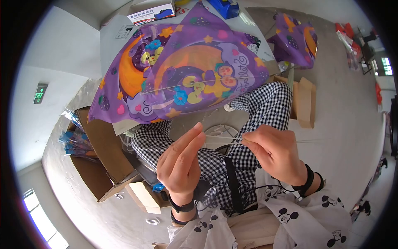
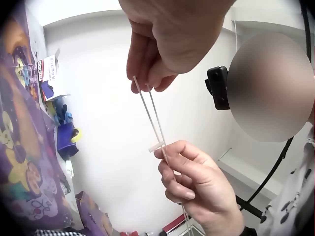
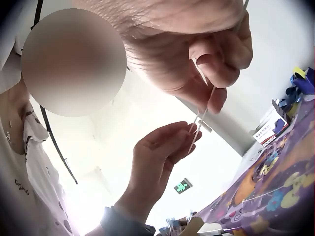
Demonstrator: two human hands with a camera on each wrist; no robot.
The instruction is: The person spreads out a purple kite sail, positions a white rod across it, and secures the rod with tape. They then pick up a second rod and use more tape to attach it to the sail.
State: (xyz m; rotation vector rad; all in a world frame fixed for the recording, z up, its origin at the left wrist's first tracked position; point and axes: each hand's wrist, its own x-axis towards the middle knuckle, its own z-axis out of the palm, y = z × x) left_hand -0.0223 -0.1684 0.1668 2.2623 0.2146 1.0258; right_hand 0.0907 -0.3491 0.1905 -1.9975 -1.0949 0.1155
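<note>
Two thin white strands point(image 1: 224, 139) stretch between the hands above the lap. The left hand point(image 1: 182, 164) pinches one end between thumb and fingers, as the left wrist view shows at its top. The right hand point(image 1: 275, 154) pinches the strands point(image 2: 156, 120) further along, and they continue past it. A small pale crosspiece point(image 2: 156, 147) sits on the strands at the right fingertips. In the right wrist view the left hand point(image 3: 160, 160) faces the right hand point(image 3: 211, 64) with a short gap between them.
Purple printed film sheets point(image 1: 195, 62) cover the table ahead, beside a tape-dispenser box point(image 1: 152, 14) and a blue dispenser point(image 1: 225, 8). An open carton point(image 1: 97, 153) stands at the left, another point(image 1: 304, 101) at the right. More purple film point(image 1: 293, 41) lies back right.
</note>
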